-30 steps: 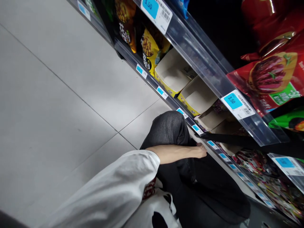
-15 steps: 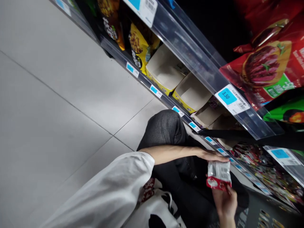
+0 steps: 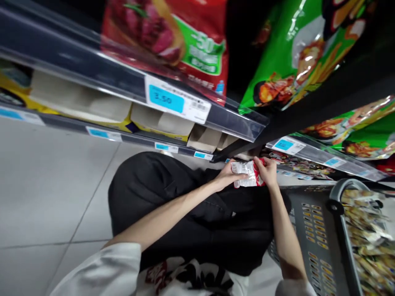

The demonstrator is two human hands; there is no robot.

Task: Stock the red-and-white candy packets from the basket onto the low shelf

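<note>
A small silver-and-red snack packet (image 3: 247, 172) is stretched level between my two hands, above my dark-trousered lap. My left hand (image 3: 228, 176) grips its silver end, thumb lying across the front. At the red end, my right hand (image 3: 268, 170) pinches the packet with thumb and fingers. The print on the packet is too small and blurred to read. Just behind it runs the lowest shelf, where several small dark packets (image 3: 298, 162) lie.
A grey shopping basket (image 3: 317, 222) with several small packets (image 3: 370, 242) stands at my right. Open cartons (image 3: 83, 100) line the low shelf. Above hang a red bag (image 3: 197, 45) and green bags (image 3: 277, 78), behind a shelf edge with a price tag (image 3: 177, 98). Grey floor tiles (image 3: 46, 181) lie at left.
My view has swung to the right, bringing the basket's contents into sight. The packet has turned sideways; my left hand, earlier laid flat at its edge, now grips its silver end.
</note>
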